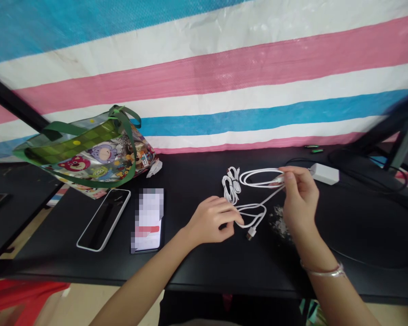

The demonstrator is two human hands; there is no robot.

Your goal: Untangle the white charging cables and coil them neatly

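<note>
Head cam shot looking down on a black desk (204, 271), and the action is right in the middle. There's a tangle of white charging cable (258, 183) there, with a tight little bundled coil (231, 185) on the far left of it and a plug end (250, 233) lying near the desk's near side. The person's right hand (301, 199) is pinching a stretch of cable between thumb and fingers, up at the far end of a long loop, with a silver bangle (323, 271) on that wrist. The left hand (212, 221) is curled, fingers (229, 218) over a lower loop, though you can't really tell if it's gripping or just touching. Just right of the pinch sits a white power adapter (324, 173) with a black cord (367, 170) trailing off, and some white crumbs (279, 222) lie below the right hand. Off to the left are a white-edged phone (104, 219), a second phone with a pixelated screen (147, 220), and a cartoon-print tote bag with green handles (85, 154). A pink, white and blue striped tarp (204, 68) hangs behind it all.
</note>
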